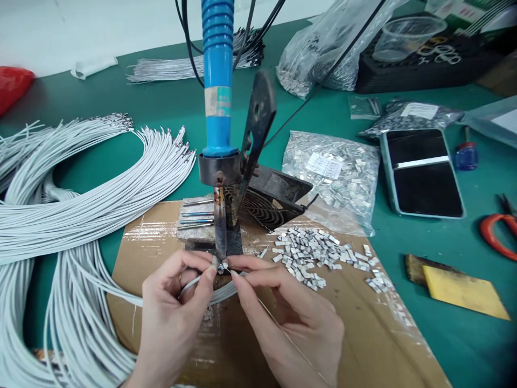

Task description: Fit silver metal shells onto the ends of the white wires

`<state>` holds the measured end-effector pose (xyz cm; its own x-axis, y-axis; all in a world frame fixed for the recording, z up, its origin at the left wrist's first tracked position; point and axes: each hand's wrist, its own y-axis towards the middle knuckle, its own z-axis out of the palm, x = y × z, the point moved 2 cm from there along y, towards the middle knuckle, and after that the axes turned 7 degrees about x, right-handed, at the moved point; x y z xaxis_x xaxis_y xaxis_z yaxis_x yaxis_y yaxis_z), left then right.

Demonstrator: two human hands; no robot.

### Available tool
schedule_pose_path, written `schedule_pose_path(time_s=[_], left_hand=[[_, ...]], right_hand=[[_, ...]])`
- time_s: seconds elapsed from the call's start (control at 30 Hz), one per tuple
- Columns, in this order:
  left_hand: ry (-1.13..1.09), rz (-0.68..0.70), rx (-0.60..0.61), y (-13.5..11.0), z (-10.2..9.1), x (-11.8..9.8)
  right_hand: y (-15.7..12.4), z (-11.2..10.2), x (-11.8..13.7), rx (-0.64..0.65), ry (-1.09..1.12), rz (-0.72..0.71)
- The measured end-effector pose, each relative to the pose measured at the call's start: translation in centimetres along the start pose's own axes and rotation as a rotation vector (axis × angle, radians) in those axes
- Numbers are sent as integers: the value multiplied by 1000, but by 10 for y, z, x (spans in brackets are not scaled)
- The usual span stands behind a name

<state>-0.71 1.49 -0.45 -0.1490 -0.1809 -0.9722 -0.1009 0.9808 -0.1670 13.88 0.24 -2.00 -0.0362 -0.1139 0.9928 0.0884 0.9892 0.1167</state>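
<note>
A green bench [424,242] carries a flat brown cardboard sheet [371,339] at near centre. Bundles of white-sheathed wires [100,215] sprawl across the left. A blue-handled soldering iron [218,64] stands tip-down at centre. Rectangular silver metal tabs [309,253] lie heaped to its right. The right hand [294,312] has its grip pinched on a thin, pale strand [291,341]; the left hand [177,302] has its grip closed on a single white wire [189,286], just below the iron's tip.

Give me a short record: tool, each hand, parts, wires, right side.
Tool: blue-handled soldering iron, clamped tip-down
Left hand: pinching a small piece, unclear what, by the tip
Right hand: pinching a thin strand by the tip
Parts: small metal tabs, loose on cardboard
Wires: white bundles at left
Right side: phone, yellow pad, among others
</note>
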Motion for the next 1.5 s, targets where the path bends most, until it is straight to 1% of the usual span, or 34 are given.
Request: schedule_pose_path(time_s=[0.1, 0.17, 0.23, 0.27, 0.33, 0.37, 0.43, 0.5, 0.57, 0.67, 0.77, 0.87, 1.0, 1.13, 1.23, 1.3, 1.43, 1.5], left_hand=[[8, -4, 0, -1, 0, 0], [2, -31, -31, -4, 2, 0], [-10, -71, -60, -9, 5, 0], [-19, -93, -69, -12, 7, 1], [-28, -118, -76, -19, 11, 2], [-26, -121, -78, -22, 13, 3], [-19, -100, -92, -30, 16, 5], [7, -35, -113, -38, 17, 9], [78, 74, -128, -45, 17, 12], [260, 260, -126, -53, 15, 15], [409, 399, -126, -56, 14, 15], [467, 468, -129, -57, 13, 16], [457, 489, -124, -56, 12, 21], [445, 470, -130, -58, 12, 23], [385, 409, -138, -59, 14, 22], [276, 310, -140, -59, 16, 21], [79, 65, -136, -58, 19, 21], [51, 5, -138, -57, 19, 19]], right_hand=[[-1, -4, -1, -25, -23, 25], [-2, -10, -3, -91, -102, 68], [-3, -16, -6, -105, -214, 95], [-3, -17, -7, -72, -257, 94], [-4, -18, -9, 45, -283, 65], [-5, -17, -10, 92, -267, 52], [-7, -16, -11, 132, -212, 50], [-8, -14, -12, 130, -150, 75], [-9, -13, -13, 135, -95, 111], [-10, -13, -13, 151, -34, 141], [-13, -14, -14, 156, -3, 152], [-15, -13, -16, 159, 3, 160], [-16, -13, -17, 147, -1, 146], [-16, -14, -16, 138, 16, 130], [-16, -15, -14, 127, 20, 113], [-17, -15, -13, 115, 23, 100], [-21, -15, -15, 92, 47, 98], [-22, -22, -17, 74, 101, 103]])
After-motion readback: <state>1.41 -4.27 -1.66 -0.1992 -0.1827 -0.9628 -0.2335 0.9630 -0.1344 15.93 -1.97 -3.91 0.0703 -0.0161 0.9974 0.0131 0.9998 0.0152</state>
